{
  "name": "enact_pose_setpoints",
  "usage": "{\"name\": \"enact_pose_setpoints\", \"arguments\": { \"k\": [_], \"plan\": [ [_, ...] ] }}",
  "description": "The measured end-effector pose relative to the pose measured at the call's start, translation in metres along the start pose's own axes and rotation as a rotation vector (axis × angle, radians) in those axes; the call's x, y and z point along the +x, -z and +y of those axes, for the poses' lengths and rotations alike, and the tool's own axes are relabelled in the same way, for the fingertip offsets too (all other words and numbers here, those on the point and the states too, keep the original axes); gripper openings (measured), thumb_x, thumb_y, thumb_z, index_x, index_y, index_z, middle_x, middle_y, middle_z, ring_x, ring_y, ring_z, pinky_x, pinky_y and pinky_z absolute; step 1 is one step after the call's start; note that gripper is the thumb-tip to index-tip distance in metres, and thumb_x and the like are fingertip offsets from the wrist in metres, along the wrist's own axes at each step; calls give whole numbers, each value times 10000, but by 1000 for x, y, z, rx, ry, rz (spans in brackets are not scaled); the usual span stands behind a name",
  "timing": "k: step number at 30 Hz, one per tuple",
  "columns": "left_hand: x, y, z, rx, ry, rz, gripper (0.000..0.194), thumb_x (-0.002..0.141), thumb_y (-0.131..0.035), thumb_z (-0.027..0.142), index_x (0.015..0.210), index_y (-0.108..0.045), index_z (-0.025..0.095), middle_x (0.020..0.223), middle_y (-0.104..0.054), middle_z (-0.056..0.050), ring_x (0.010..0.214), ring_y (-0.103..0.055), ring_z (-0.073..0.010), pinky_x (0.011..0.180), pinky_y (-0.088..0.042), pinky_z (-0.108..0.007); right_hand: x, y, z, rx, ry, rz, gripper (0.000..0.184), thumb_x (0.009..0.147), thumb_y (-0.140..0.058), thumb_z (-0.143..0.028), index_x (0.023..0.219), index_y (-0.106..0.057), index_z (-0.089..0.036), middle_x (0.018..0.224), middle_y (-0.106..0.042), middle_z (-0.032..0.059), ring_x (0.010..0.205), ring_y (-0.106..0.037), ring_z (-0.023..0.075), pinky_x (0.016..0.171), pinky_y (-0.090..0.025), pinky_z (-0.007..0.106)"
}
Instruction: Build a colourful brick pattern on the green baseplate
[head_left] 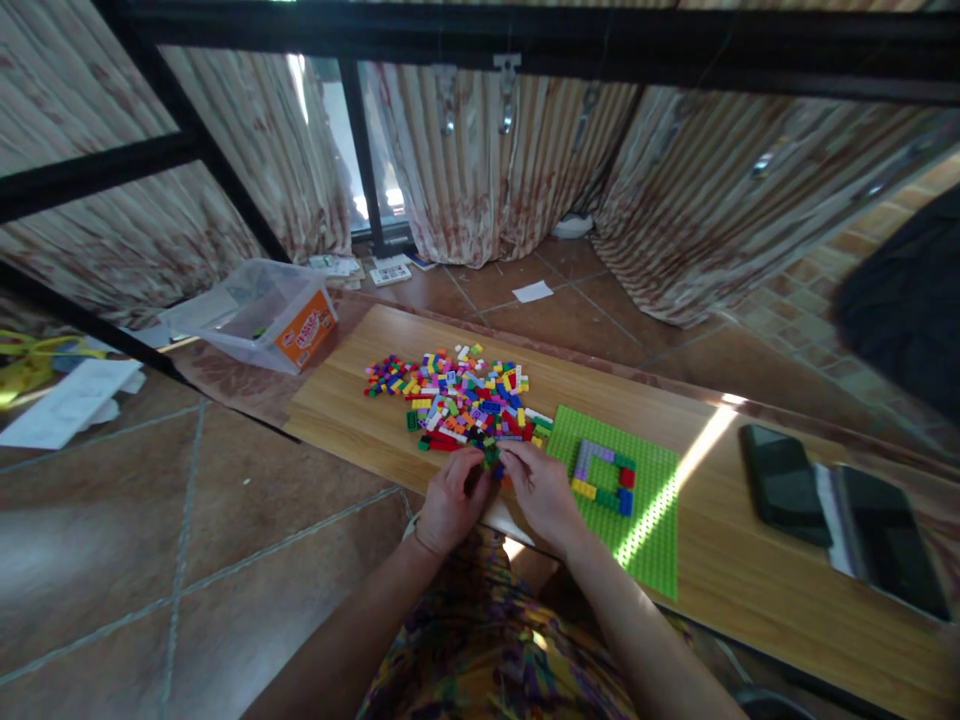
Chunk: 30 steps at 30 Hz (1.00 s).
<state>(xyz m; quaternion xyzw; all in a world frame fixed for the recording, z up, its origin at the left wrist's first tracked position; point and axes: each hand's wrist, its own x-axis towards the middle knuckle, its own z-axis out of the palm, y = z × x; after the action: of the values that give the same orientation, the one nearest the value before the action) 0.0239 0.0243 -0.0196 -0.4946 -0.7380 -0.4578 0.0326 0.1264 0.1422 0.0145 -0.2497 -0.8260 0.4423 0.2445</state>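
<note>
Pleated, patterned curtains (480, 180) are hung behind a dark frame (270, 30). The floor (105, 540) is laid with brown, pale-jointed tiles. The wooden table (720, 560) is crossed by a strip of sunlight (705, 440).

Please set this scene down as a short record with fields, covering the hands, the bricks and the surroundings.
Left hand: fingertips at a small green piece; hand at the near edge of the pile
Right hand: fingers meeting the left's there; whose grip bears the piece is unclear
Loose bricks: mixed-colour pile on the wooden tabletop
Baseplate: green, right of the pile
Build: squarish brick outline on the baseplate, open centre
Container: clear bin, orange label, beyond the tabletop's left end
</note>
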Motion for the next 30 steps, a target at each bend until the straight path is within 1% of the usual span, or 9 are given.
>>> {"name": "enact_pose_setpoints", "arguments": {
  "k": [4, 6, 9, 12, 17, 19, 22, 25, 30],
  "plan": [
    [1, 1, 2, 24, 24, -4, 211, 898, -518, 191, 1108, -539, 191, 1023, -659, -84, 988, -647, -186, 878, -550, -328, 4, 4, 5, 207, -142, 44, 347, 918, -466, -386, 1116, -676, -193, 879, -727, 68, 709, -665, 169, 682, -564, 328],
    [2, 1, 2, 32, 24, -5, 211, 897, -515, 184, 1107, -538, 189, 1007, -656, -82, 974, -645, -183, 863, -550, -319, 6, 4, 7, 358, -192, 57, 364, 887, -499, -410, 1109, -683, -186, 882, -726, 70, 702, -666, 166, 652, -574, 326],
    [3, 0, 2, 40, 21, -5, 211, 889, -517, 168, 1098, -540, 184, 994, -654, -78, 957, -644, -177, 842, -550, -302, 9, 5, 10, 561, -239, 54, 342, 837, -567, -402, 1081, -700, -203, 911, -727, 67, 745, -678, 172, 699, -586, 356],
    [3, -3, 2, 40, 26, -22, 213, 888, -516, 161, 1097, -545, 189, 1006, -653, -76, 963, -641, -177, 852, -551, -307, 10, 6, 13, 627, -253, 48, 321, 813, -602, -379, 1072, -706, -220, 927, -731, 64, 784, -688, 182, 743, -585, 385],
    [4, -3, 4, 36, 37, -56, 304, 896, -516, 181, 1199, -532, 192, 1125, -636, -101, 1080, -613, -205, 930, -539, -358, 8, 7, 16, 490, -215, 40, 362, 849, -539, -339, 1170, -649, -213, 979, -734, 77, 810, -709, 205, 736, -588, 391],
    [5, -1, 5, 17, 31, -76, 371, 897, -524, 201, 1268, -503, 192, 1192, -613, -113, 1144, -585, -215, 965, -526, -375, 6, 8, 12, 373, -169, 36, 404, 877, -493, -292, 1263, -584, -218, 1025, -728, 79, 858, -709, 204, 785, -579, 386],
    [4, 2, 5, -16, 11, -107, 414, 905, -531, 240, 1316, -492, 210, 1261, -579, -115, 1196, -556, -218, 998, -510, -387, 3, 8, 1, 138, -67, -16, 515, 899, -439, -208, 1414, -426, -239, 1100, -712, 69, 964, -686, 199, 891, -537, 390],
    [4, 2, 5, -41, 2, -74, 354, 915, -524, 248, 1267, -552, 225, 1238, -587, -107, 1168, -573, -202, 984, -521, -372, 0, 4, -9, -28, 37, -85, 601, 895, -394, -139, 1481, -307, -241, 1137, -700, 73, 1041, -655, 201, 932, -509, 394],
    [4, 0, 4, -101, 5, 8, 233, 924, -517, 237, 1127, -629, 215, 1082, -643, -84, 1013, -633, -168, 892, -562, -336, -4, -6, -10, -108, 122, -127, 619, 886, -381, -110, 1488, -287, -223, 1156, -684, 100, 1051, -643, 215, 924, -512, 401]
  ]
}}
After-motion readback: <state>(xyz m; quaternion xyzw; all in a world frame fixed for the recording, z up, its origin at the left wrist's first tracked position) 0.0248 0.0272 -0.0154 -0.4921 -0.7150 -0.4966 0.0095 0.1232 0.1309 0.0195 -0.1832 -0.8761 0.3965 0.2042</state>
